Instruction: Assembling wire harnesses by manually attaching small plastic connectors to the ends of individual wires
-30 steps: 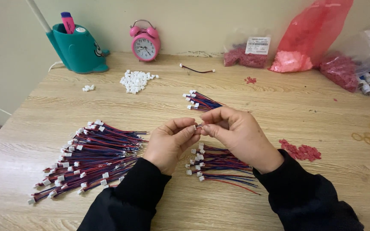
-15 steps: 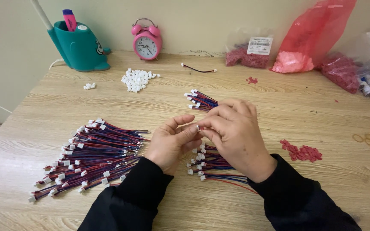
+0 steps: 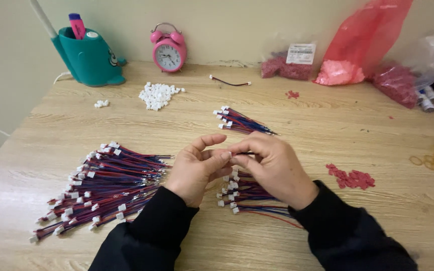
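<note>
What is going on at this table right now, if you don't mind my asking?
A person's left hand and right hand meet over the wooden table, pinching a thin wire lead between their fingertips. A small wire bundle lies under the hands, a large pile of wires sits to the left, and loose white connectors lie farther back.

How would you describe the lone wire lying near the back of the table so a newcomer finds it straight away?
Start at the pink alarm clock by the wall on the wooden table. Just right of it lies a single wire lead, alone and slightly curved. Unlike the bundles nearer the hands, it is one strand with a small white connector at each end.
</note>
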